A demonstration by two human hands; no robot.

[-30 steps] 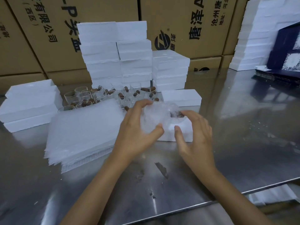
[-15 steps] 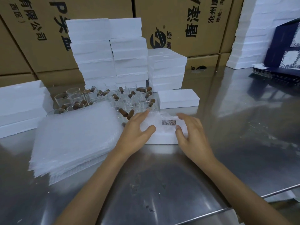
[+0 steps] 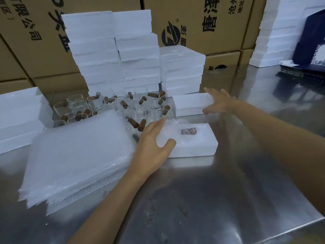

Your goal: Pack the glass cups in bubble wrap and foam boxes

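Observation:
A bubble-wrapped glass cup [image 3: 177, 132] with a cork inside lies in the open white foam box [image 3: 198, 147] at the table's centre. My left hand [image 3: 154, 143] rests on the wrapped cup and the box's left end, fingers straight, thumb on the box top. My right hand [image 3: 219, 103] is spread open in the air just over the right end of a white foam lid [image 3: 190, 104] lying behind the box. Several bare glass cups with corks [image 3: 123, 108] stand behind a thick stack of bubble wrap sheets [image 3: 75, 155] at the left.
Stacks of white foam boxes [image 3: 114, 55] rise behind the cups, with more at the far left [image 3: 19, 118] and back right [image 3: 274, 36]. Cardboard cartons [image 3: 211, 23] line the back. Dark blue flat boxes [image 3: 304, 67] lie at the right. The steel table's front edge [image 3: 263, 231] runs diagonally.
The wrapped cup went down into the foam box. My right hand left the box and moved back and right to the foam lid. My left hand stays on the wrapped cup.

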